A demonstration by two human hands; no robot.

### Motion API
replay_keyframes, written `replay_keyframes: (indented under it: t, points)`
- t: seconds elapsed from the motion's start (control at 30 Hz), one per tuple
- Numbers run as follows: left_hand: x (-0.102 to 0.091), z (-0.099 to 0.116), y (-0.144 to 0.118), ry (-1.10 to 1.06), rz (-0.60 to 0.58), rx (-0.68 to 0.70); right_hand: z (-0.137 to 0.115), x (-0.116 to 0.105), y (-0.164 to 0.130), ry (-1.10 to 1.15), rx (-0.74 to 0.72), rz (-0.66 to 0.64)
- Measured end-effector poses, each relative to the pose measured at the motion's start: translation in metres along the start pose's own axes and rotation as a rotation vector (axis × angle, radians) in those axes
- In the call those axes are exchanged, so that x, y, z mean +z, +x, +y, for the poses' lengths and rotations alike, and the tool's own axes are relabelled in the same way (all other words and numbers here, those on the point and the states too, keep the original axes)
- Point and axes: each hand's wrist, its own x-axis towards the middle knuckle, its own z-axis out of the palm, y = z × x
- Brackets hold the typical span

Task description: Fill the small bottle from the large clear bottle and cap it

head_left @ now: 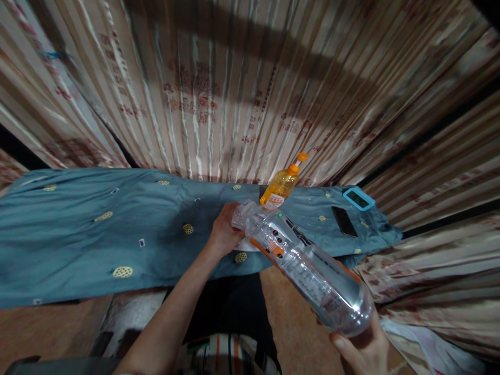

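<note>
Big striped curtain point(250, 88) fills the whole background, and in front of it there's a long worktop under a teal cloth point(97, 229) with little yellow dots. On the cloth: an orange pump bottle point(282, 186) standing upright at the back, then a dark phone point(344, 221) and a blue-edged gadget point(358, 198) lying off to the right.

The main thing is a clear plastic bottle point(304, 263), held tilted in the air over the worktop's front edge, neck pointing away and up-left. Looks empty, so I'd guess it's light, a bit crushable and slick. Best grabbed at the base and neck, like it is now.

Right hand point(363, 349) cups the base from underneath, fingers wrapped round it. Left hand point(225, 229) reaches forward, arm extended, fingers closed around the cap end.
</note>
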Motion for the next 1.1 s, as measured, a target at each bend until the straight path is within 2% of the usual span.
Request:
replay_keyframes:
  t: [0.37,0.73,0.97,1.1]
  points:
    - [0.0,-0.002,0.0,-0.014,0.007,-0.023,0.006,-0.003,0.005,-0.027,-0.042,-0.011]
    - [0.0,0.002,0.0,-0.069,0.021,-0.041,0.002,0.0,0.008,0.034,0.058,0.0]
    - [0.003,0.0,0.0,-0.082,0.034,-0.019,0.001,0.001,0.01,0.052,0.059,-0.014]
    - [0.004,-0.001,0.0,-0.079,0.047,0.001,0.001,0.001,0.01,0.026,0.076,0.019]
